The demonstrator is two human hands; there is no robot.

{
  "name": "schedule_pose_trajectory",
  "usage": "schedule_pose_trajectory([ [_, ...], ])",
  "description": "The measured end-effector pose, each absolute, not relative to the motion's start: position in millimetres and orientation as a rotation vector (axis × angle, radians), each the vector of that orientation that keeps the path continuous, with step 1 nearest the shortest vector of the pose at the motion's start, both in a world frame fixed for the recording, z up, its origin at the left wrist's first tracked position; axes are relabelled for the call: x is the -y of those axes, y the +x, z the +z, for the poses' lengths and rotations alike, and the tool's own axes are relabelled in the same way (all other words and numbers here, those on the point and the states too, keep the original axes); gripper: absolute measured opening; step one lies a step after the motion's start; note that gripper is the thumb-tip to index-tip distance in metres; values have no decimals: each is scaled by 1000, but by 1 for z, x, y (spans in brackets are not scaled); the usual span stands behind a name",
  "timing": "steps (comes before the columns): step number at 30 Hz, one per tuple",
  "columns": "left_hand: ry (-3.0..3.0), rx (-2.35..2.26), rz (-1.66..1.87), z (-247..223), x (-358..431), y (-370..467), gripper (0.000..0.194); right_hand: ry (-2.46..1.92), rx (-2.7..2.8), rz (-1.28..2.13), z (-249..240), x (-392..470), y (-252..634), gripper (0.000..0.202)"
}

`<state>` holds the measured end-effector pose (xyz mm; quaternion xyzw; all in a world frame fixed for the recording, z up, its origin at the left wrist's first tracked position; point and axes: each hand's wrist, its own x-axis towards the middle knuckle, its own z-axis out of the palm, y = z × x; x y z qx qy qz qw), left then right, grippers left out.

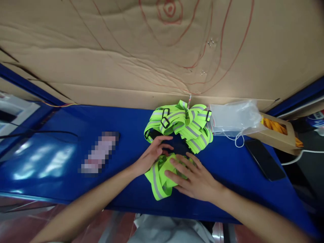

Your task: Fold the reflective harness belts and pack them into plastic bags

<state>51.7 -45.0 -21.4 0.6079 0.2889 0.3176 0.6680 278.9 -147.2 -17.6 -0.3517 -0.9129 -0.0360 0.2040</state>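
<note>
A loose bundle of neon yellow-green strap with a grey reflective stripe (158, 180) lies near the front edge of the blue table. My left hand (154, 153) is at the bundle's upper left, its fingers apart and curved. Spread over the bundle's right side are the fingers of my right hand (191, 175), resting on the strap. Behind both hands sits a larger pile of the same straps (177, 119) with black buckles. The undersides of my fingers are partly hidden.
On the blue table (126, 123), a pixelated object (100, 153) lies left and a black phone (264, 160) right. Clear plastic bags (233, 116) and a cardboard box (283, 138) with orange contents stand at the back right, beside a white cable. A cardboard panel (126, 67) rises behind.
</note>
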Motion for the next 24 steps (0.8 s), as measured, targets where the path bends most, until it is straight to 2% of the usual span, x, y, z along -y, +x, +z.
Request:
schedule_pose_trajectory([
  [4, 1173, -636, 598, -17, 50, 57, 55, -967, 2528, 44, -16, 148, 272, 44],
  [8, 1178, -516, 573, -12, 44, 44, 63, -1064, 2091, 385, -20, 140, 280, 31],
  [11, 1298, -386, 511, -11, 38, 30, 93, -1299, 1719, 541, -22, 134, 287, 14],
  [13, 1367, -352, 463, -12, 40, 28, 118, -1402, 1521, 659, -23, 131, 287, 22],
  [15, 1441, -399, 470, -12, 47, 31, 132, -1426, 1405, 792, -24, 129, 285, 32],
  [17, 1499, -489, 519, -15, 55, 38, 125, -1435, 1361, 844, -26, 129, 283, 31],
  [19, 1497, -579, 603, -19, 59, 45, 96, -1422, 1416, 774, -27, 131, 284, 37],
  [21, 1471, -673, 693, -22, 57, 49, 68, -1365, 1545, 595, -27, 133, 288, 50],
  [22, 1451, -737, 744, -23, 55, 50, 59, -1320, 1623, 474, -27, 135, 291, 55],
  [24, 1371, -886, 842, -22, 50, 50, 55, -1175, 1787, 185, -26, 138, 298, 61],
])
